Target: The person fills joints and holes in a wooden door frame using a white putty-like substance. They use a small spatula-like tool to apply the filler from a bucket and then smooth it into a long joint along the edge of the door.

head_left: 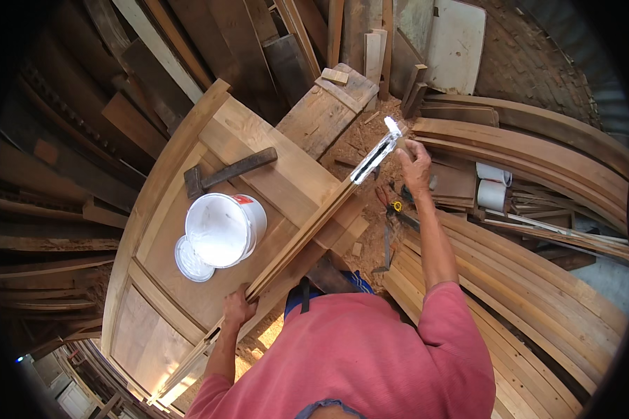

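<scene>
A panelled wooden door (286, 185) with a curved outer frame lies in front of me, its long edge running toward the upper right. White paste, like glue, coats the far end of that edge around a dark slot (370, 162). My right hand (417, 166) is closed at this end, pinching what looks like a small wooden stick (401, 142), partly hidden by the fingers. My left hand (239, 307) grips the near part of the edge, fingers wrapped over it. On the door stand a white bucket (258, 222) of white paste, its lid (191, 261) and a hammer (237, 170).
Curved boards (524, 150) and long planks (510, 279) are stacked on the right. Pliers (396, 206) and a metal square (386, 248) lie among sawdust. A wooden block (335, 76) sits on a bench (328, 115) beyond the door. Boards (56, 160) lean on the left.
</scene>
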A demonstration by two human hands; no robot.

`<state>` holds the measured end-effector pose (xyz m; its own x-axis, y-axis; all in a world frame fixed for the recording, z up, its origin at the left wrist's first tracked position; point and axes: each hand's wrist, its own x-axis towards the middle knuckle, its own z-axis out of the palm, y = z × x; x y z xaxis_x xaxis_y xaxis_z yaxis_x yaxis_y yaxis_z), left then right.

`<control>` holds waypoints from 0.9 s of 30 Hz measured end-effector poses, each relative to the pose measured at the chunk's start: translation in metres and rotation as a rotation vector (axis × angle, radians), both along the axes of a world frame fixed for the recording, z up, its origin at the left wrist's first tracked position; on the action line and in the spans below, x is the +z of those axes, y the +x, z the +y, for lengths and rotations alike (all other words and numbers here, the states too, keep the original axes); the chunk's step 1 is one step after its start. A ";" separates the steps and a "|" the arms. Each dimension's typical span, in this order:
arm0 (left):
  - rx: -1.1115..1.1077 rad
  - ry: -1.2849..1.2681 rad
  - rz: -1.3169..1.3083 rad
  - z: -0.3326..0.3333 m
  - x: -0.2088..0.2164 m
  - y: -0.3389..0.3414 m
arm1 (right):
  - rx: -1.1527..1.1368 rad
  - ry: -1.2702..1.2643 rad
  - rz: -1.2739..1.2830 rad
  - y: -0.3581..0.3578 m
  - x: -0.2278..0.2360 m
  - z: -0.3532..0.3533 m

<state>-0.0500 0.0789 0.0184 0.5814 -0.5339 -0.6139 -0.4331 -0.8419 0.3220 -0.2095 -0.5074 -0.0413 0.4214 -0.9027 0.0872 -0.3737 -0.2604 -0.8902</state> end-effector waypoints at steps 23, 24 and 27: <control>-0.016 0.042 -0.002 -0.001 0.000 0.001 | 0.126 0.053 0.475 -0.032 0.046 0.004; -0.018 0.038 0.001 -0.001 0.000 0.002 | 0.123 0.052 0.472 -0.039 0.035 0.000; -0.005 0.031 -0.017 0.000 0.001 -0.001 | 0.273 0.088 0.414 -0.041 0.035 0.010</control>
